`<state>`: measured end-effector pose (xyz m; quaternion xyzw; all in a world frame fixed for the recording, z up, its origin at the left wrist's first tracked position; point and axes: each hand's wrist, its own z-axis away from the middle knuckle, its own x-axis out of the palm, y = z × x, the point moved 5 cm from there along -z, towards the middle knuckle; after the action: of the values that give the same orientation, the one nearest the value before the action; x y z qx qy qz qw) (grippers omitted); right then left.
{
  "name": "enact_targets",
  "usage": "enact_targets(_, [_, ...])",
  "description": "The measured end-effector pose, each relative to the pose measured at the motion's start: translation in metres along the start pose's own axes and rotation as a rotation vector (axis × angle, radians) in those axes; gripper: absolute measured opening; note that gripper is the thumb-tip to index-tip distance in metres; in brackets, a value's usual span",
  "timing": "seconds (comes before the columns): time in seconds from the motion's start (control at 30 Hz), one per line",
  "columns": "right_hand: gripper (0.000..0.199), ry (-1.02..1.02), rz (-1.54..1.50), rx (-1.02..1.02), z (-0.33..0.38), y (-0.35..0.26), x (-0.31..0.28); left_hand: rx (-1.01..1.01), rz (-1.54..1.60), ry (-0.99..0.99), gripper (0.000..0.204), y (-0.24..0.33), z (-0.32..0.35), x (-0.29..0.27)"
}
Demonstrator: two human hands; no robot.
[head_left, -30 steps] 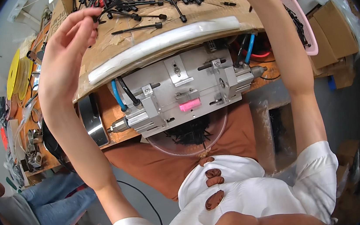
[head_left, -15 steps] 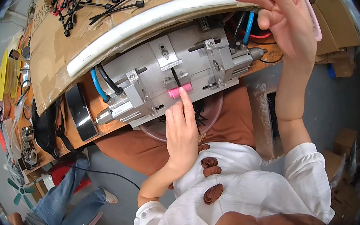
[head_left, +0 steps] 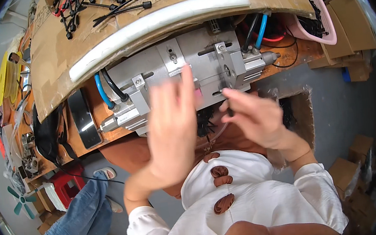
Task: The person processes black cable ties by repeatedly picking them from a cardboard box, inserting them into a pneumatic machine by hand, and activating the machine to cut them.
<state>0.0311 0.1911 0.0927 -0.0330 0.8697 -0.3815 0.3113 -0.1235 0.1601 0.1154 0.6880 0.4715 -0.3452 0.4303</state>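
My left hand (head_left: 174, 126) is blurred over the middle of a grey metal fixture (head_left: 203, 70), its fingers stretched out. It hides most of a pink block (head_left: 198, 92) on the fixture. I make out nothing in that hand. My right hand (head_left: 261, 120) is off the fixture's lower right edge, thumb and fingers pinched around a small black piece (head_left: 230, 112), partly hidden by the fingers. Under the fixture, a clear bowl holding black pieces (head_left: 205, 124) sits at my lap, partly covered.
Black cable-like parts (head_left: 117, 8) lie on the cardboard (head_left: 272, 3) above the fixture. A pink basket (head_left: 331, 33) stands at the far right. Left of the fixture lies a phone (head_left: 82, 117). Blue hoses (head_left: 261, 31) run to the fixture's ends. Another person's legs (head_left: 80, 207) show at lower left.
My right hand has come down from above the cardboard at upper right to beside the fixture. My left hand has lifted its finger off the pink block and shifted left and upward.
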Motion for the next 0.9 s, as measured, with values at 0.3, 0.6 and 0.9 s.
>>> enact_targets(0.3, [0.028,0.331,0.373,0.062,-0.010,0.023,-0.054,0.008,-0.352,0.087,0.033,-0.092,-0.158,-0.004])
enact_targets(0.6, [0.024,0.293,0.967,0.187,-0.107,0.097,-0.211,-0.095,0.307,-0.103,0.021,-0.105,-0.129,-0.074])
enact_targets(0.9, [0.018,-0.188,0.483,0.027,-0.204,0.060,-0.022,-0.363,0.493,0.331,0.033,-0.078,-0.015,-0.071])
